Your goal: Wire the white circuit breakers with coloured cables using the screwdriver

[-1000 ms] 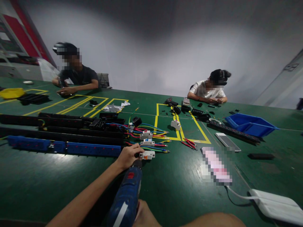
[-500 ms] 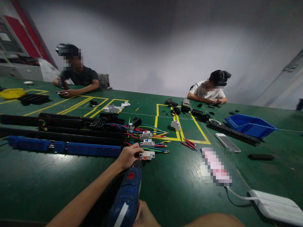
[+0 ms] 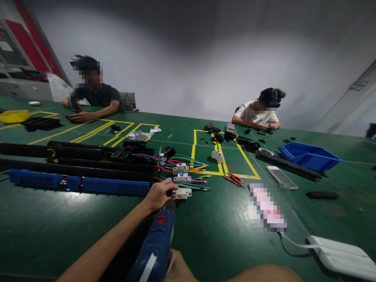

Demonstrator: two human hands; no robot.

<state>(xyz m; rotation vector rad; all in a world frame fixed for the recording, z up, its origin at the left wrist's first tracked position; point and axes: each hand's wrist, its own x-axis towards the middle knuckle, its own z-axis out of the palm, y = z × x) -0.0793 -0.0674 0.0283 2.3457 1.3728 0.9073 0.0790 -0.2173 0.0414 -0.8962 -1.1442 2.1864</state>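
My right hand is wrapped round the grip of a blue cordless power drill, mostly hidden behind the tool's body. The drill's nose points away from me, up to the left end of a white circuit breaker with an orange toggle. At that same end my left hand is closed, thumb and fingers pinching the breaker; any wire between the fingertips is hidden. Two more breakers lie just beyond, among red, blue and green-yellow wires with ring ends. Left of my hand runs a blue socket strip.
Black strips lie behind the blue one. To the right are loose red wires, a phone, a pink pixelated item, a cabled white block and a blue bin. Two people sit across the green table.
My hands, the drill and the breaker keep nearly the same place. The co-worker at the left has shifted their arms slightly leftward.
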